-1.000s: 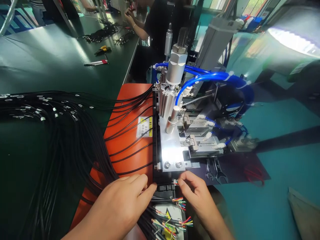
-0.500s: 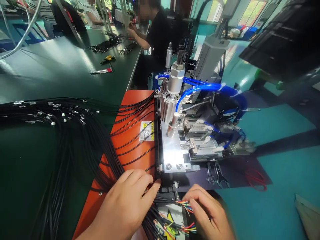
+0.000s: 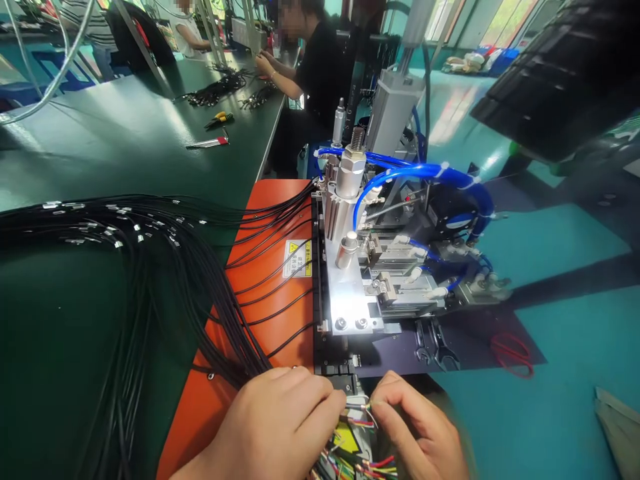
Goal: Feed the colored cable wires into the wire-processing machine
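Note:
My left hand [image 3: 285, 420] is closed around a black cable near its stripped end, low in the middle of the view. Thumb and forefinger of my right hand [image 3: 415, 427] pinch the thin wires at the tip of that cable. Below both hands lie more cable ends with coloured wires [image 3: 383, 467] fanned out, over a yellow-and-white label [image 3: 347, 437]. Behind my left hand a thick bundle of black cables [image 3: 215, 300] runs across the orange plate [image 3: 280, 193]. Just beyond stands the metal pneumatic machine [image 3: 345, 287].
Several black cables [image 3: 280, 300] lead into the machine's left edge. Blue air hoses [image 3: 425, 171] arch over it. Two wrenches [image 3: 437, 347] and a red loop [image 3: 513, 353] lie to the right. Yellow-handled pliers [image 3: 219, 120] rest on the green table [image 3: 165, 153]. A co-worker [image 3: 320, 73] sits at the back.
My left hand has shifted right, closer to my right hand. My right fingers now pinch wires at the cable tip. The view has moved slightly.

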A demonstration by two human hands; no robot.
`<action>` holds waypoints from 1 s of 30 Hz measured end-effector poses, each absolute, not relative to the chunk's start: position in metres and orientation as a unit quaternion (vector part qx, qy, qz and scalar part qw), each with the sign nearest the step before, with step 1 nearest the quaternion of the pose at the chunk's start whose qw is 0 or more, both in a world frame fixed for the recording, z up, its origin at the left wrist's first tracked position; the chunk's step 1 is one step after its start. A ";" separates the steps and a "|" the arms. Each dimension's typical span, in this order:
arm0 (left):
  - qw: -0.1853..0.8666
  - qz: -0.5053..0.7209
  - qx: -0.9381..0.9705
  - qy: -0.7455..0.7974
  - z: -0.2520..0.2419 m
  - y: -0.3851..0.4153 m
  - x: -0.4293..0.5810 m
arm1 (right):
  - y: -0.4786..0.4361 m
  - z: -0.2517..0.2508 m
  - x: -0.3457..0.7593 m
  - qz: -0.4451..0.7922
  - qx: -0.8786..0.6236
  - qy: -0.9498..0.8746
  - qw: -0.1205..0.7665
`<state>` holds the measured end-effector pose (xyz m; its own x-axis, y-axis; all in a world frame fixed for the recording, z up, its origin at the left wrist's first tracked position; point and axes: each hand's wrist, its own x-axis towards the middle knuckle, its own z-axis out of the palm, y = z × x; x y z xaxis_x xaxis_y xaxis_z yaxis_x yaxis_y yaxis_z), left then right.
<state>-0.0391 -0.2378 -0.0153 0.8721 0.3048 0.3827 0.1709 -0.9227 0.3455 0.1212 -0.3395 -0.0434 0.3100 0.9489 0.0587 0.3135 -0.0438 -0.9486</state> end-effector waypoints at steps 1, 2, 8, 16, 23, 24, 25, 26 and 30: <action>0.156 0.237 0.950 0.128 -0.016 -0.238 -0.039 | -0.340 -0.043 0.120 0.329 -0.643 -0.479 0.499; 0.157 0.254 0.946 0.129 -0.016 -0.239 -0.039 | -0.340 -0.043 0.119 0.333 -0.638 -0.471 0.510; 0.191 0.239 0.944 0.121 -0.012 -0.236 -0.037 | -0.337 -0.038 0.122 0.359 -0.604 -0.485 0.520; 0.139 0.238 0.951 0.139 0.001 -0.241 -0.033 | -0.331 -0.034 0.120 0.399 -0.646 -0.402 0.512; 0.262 0.236 0.918 0.179 -0.009 -0.243 -0.029 | -0.329 -0.030 0.120 0.420 -0.623 -0.412 0.516; 0.261 0.233 0.919 0.180 -0.009 -0.243 -0.029 | -0.328 -0.029 0.120 0.426 -0.620 -0.400 0.523; 0.256 0.233 0.920 0.183 -0.008 -0.243 -0.029 | -0.328 -0.029 0.119 0.440 -0.618 -0.382 0.528; 0.251 0.233 0.921 0.185 -0.006 -0.243 -0.029 | -0.327 -0.029 0.119 0.458 -0.613 -0.360 0.534; 0.215 0.254 0.923 0.192 -0.004 -0.245 -0.031 | -0.326 -0.030 0.116 0.571 -0.554 -0.242 0.556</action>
<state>-0.0306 -0.2447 -0.0040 0.7972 0.4639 0.3864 0.2455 -0.8338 0.4946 0.1158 -0.3257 -0.0298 0.2317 0.9025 -0.3631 -0.3671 -0.2645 -0.8918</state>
